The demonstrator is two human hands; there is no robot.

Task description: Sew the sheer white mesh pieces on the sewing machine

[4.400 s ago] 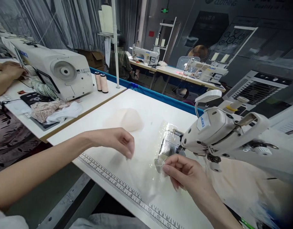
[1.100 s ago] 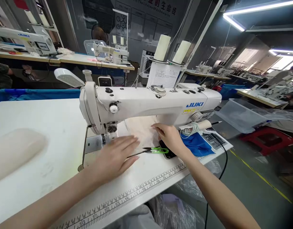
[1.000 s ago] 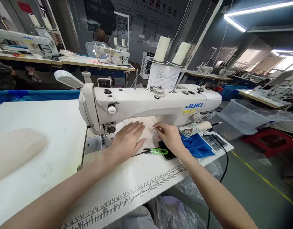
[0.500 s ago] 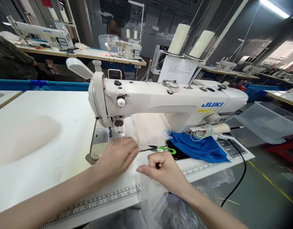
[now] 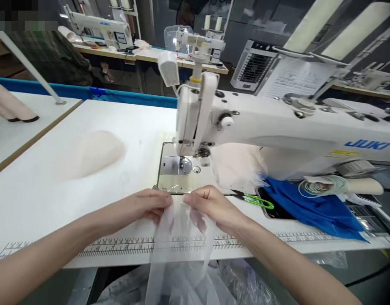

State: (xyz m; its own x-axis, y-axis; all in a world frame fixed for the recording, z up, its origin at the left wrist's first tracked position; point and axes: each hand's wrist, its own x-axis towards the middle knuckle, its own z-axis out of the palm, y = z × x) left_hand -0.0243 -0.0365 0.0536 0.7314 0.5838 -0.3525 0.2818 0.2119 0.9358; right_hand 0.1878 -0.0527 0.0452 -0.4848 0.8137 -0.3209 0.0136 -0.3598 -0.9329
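Sheer fabric (image 5: 159, 258) is pinched in the closed grip of left hand (image 5: 147, 205) and right hand (image 5: 210, 205), over the surface's (image 5: 134, 127) near edge. Under the sewing machine (image 5: 271, 123), none has yet been placed.

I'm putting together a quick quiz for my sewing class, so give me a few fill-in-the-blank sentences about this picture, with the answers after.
1. The left hand and right hand hold sheer fabric coloured ____.
2. Blue letters on the sewing machine spell ____.
3. The snips have ____ handles.
4. The cloth just right of the snips is ____.

Missing words: white; JUKI; green; blue.
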